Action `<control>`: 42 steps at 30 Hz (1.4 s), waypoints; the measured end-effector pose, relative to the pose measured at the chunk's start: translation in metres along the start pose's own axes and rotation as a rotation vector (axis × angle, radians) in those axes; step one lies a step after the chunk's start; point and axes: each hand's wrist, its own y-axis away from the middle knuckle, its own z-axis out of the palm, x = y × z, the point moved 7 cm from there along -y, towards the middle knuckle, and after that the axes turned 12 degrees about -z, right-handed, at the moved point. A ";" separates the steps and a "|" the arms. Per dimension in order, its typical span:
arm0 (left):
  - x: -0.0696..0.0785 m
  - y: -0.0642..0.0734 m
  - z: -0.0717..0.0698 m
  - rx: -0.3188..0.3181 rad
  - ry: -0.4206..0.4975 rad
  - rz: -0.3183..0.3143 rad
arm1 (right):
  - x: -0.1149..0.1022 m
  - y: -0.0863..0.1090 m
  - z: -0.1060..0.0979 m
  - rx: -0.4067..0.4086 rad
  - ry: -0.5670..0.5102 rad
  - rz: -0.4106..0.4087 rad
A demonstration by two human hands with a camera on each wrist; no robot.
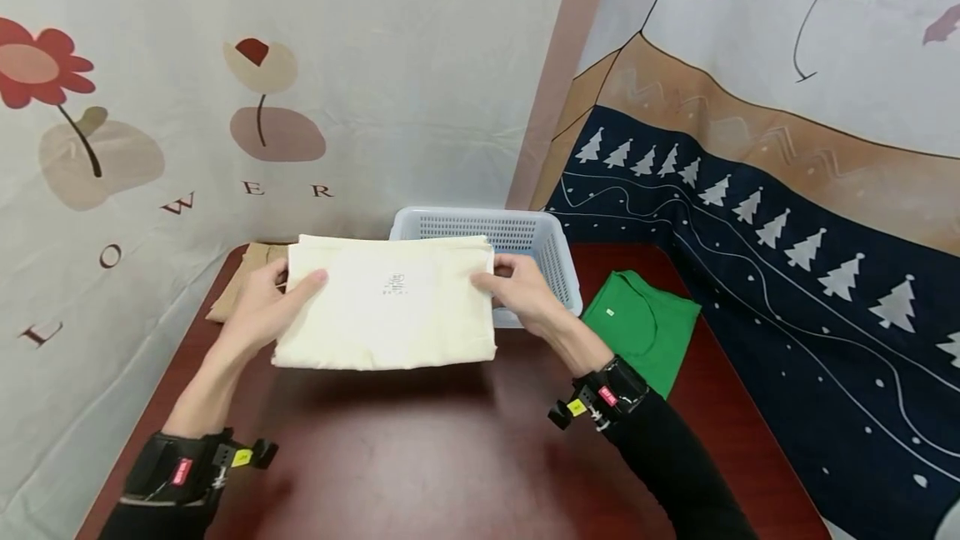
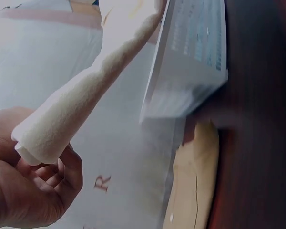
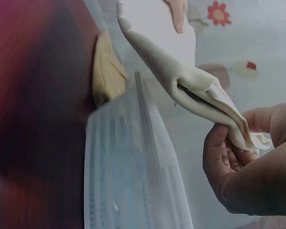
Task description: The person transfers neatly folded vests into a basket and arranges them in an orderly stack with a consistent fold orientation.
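Observation:
A folded cream cloth garment [image 1: 390, 315] with a small dark print is held up above the table between both hands. My left hand [image 1: 270, 302] grips its left edge, thumb on the front face and fingers behind. On the opposite edge my right hand [image 1: 522, 288] pinches the layers between thumb and fingers. In the left wrist view the garment [image 2: 81, 100] appears as a thick folded roll in the left hand [image 2: 33, 186]. The right wrist view shows the stacked folds of the cloth [image 3: 181, 81] running into the right hand [image 3: 248, 167].
Behind the garment stands a light blue plastic basket [image 1: 558, 265] with slotted walls. A folded green shirt [image 1: 645, 327] lies to its right on the dark red table [image 1: 390, 457]. A folded tan cloth [image 1: 251, 269] lies at the back left. Printed curtains [image 1: 420, 90] hang behind.

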 end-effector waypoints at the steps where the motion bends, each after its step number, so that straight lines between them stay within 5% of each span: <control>1: 0.004 -0.002 0.004 -0.006 0.011 0.007 | 0.001 0.000 -0.006 0.008 0.008 0.008; 18: 0.052 -0.043 0.063 -0.109 0.049 -0.008 | 0.011 -0.005 -0.080 0.086 0.087 0.071; 33: 0.071 -0.083 0.087 -0.155 0.082 -0.096 | 0.014 -0.034 -0.111 0.112 0.154 0.119; 42: 0.084 -0.104 0.096 -0.158 0.059 -0.084 | 0.016 -0.054 -0.127 0.174 0.153 0.147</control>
